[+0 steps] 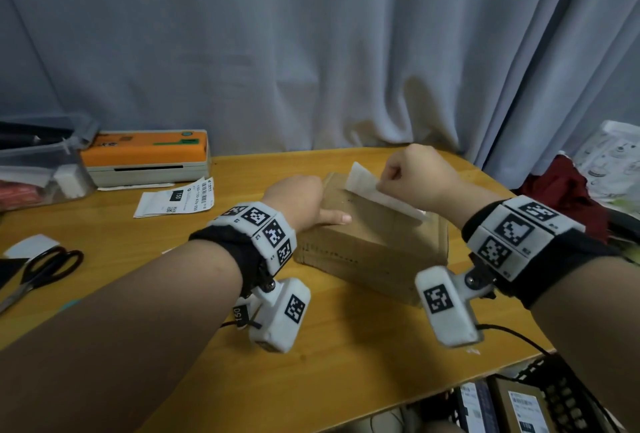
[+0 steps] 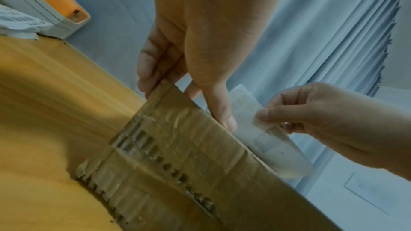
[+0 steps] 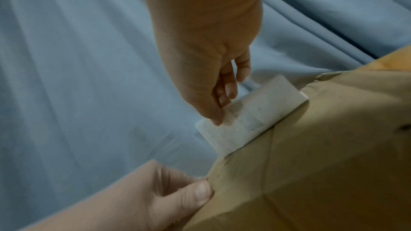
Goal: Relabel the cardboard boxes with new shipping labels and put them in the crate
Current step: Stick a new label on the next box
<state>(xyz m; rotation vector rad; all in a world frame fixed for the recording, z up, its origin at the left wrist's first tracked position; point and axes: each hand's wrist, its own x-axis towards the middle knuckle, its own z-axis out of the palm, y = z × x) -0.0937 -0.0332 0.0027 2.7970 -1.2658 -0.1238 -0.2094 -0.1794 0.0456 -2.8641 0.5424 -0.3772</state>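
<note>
A brown cardboard box point(image 1: 374, 245) lies in the middle of the wooden table point(image 1: 173, 252). My left hand point(image 1: 311, 204) grips the box's left end, thumb flat on the top and fingers round the far edge; the left wrist view shows this left hand point(image 2: 189, 87) on the box point(image 2: 177, 147). My right hand point(image 1: 384, 183) pinches a white old label point(image 1: 367, 180), which stands half peeled off the box top. The right wrist view shows the right hand point(image 3: 220, 111) pinching the label point(image 3: 251, 117) while its lower edge still sticks to the box point(image 3: 322, 147).
An orange label printer point(image 1: 145, 155) sits at the back left, with printed labels point(image 1: 176, 197) in front of it. Scissors point(image 1: 45, 270) lie at the left edge beside a clear plastic bin point(image 1: 34, 169). A black crate point(image 1: 561, 394) holding boxes stands below the table's right front corner.
</note>
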